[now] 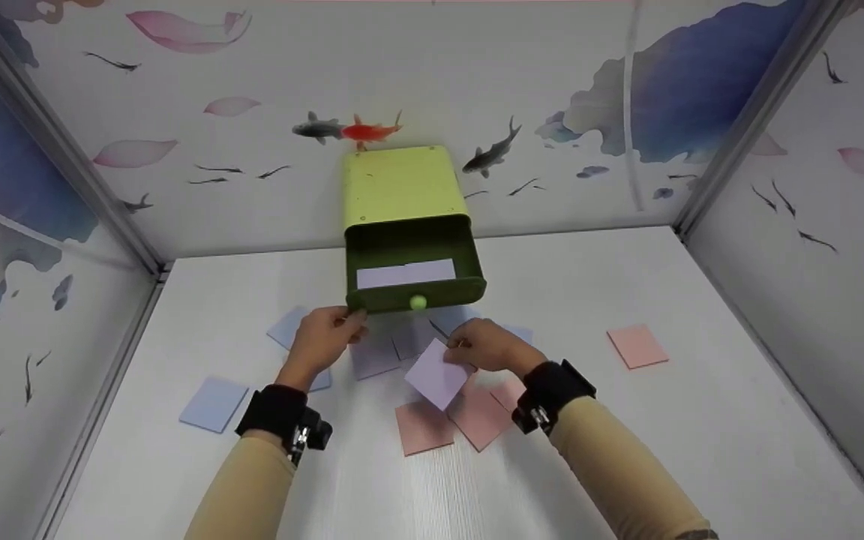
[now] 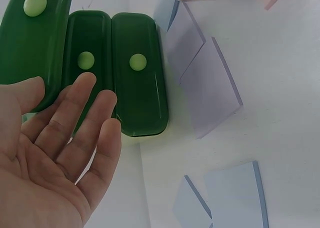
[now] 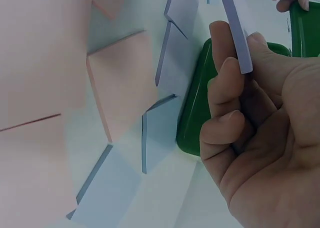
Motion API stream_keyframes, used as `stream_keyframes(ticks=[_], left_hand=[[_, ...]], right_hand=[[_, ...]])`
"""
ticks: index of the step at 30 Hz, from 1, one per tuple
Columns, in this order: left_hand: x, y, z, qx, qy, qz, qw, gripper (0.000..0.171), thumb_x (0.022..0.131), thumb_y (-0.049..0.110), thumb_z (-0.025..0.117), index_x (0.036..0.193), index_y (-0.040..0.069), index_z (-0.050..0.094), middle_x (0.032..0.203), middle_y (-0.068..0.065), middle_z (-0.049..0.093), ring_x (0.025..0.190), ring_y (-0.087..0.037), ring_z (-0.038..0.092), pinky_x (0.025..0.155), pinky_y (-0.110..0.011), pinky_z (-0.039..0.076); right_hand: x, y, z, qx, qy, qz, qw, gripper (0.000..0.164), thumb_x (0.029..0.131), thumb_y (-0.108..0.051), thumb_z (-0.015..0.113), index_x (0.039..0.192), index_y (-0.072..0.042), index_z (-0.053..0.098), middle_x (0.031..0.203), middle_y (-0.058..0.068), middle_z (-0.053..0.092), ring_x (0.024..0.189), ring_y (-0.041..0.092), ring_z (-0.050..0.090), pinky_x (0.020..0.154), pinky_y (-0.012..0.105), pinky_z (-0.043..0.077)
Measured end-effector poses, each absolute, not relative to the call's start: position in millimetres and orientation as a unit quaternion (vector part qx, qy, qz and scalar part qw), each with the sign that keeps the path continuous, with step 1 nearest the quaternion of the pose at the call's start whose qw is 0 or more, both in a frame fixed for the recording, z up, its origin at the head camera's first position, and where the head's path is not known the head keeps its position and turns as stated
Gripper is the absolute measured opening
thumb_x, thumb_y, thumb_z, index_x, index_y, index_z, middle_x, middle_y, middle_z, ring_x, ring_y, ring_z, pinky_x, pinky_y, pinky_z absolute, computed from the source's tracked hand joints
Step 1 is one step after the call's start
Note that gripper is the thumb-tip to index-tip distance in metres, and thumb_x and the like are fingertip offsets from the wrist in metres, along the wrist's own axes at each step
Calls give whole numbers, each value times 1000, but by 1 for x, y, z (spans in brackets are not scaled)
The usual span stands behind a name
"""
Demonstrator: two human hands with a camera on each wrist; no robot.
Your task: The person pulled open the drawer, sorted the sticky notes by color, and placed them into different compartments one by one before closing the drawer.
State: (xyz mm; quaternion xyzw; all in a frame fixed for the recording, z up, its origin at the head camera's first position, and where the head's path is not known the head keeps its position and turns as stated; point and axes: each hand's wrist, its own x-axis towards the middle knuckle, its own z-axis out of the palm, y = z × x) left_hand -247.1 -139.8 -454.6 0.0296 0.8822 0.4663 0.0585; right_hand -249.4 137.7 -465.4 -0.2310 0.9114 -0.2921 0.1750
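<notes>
A small drawer cabinet (image 1: 402, 187) with a yellow-green top stands against the back wall. Its top drawer (image 1: 372, 301), dark green with a round light green knob, is pulled out, and two lilac squares (image 1: 406, 274) lie inside. At the drawer's left front corner, my left hand (image 1: 321, 341) pinches the edge between thumb and index finger; the other fingers stay loosely extended in the left wrist view (image 2: 75, 133). My right hand (image 1: 488, 345) pinches a thin lilac square pad (image 1: 438, 375) by one corner, tilted in front of the drawer and above the table.
More lilac squares (image 1: 376, 358) lie below the drawer. Several pink squares (image 1: 424, 427) are spread near the right hand, one pink square (image 1: 637, 346) farther right. Blue squares (image 1: 214, 404) lie at left and close to the cabinet. Two lower drawers (image 2: 137, 88) are closed. Patterned walls enclose the table.
</notes>
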Motion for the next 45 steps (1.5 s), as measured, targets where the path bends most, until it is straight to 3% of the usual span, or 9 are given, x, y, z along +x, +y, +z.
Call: stream_keyframes(ticks=[6,17,29,45], left_hand=[[-247,-142,-455,24,882,466,67,37,100,33,53,117,5,69,101,-11,75,98,-25,71,92,-45,52],[-247,-141,-455,30,879,471,63,35,100,31,53,115,4,69,99,-11,75,97,-26,71,91,-45,52],[-247,-142,-454,35,880,470,61,33,100,29,54,114,3,70,100,-13,75,97,-26,71,90,-44,53],[-247,-141,-453,33,880,469,66,35,100,29,53,117,2,68,103,-13,74,98,-27,70,91,-44,52]], right_hand=[[-251,150,-463,-194,920,-278,195,19,95,-21,63,102,-6,72,82,1,66,67,8,56,64,24,46],[-258,171,-469,-157,933,-250,205,29,95,-22,64,118,-4,68,110,11,69,93,19,65,85,39,55],[-270,195,-450,-156,937,-230,213,31,97,-20,60,122,-3,65,122,18,66,109,29,65,91,43,53],[-289,216,-393,-149,955,-175,187,32,95,-18,61,122,-2,65,124,22,63,111,34,62,92,45,52]])
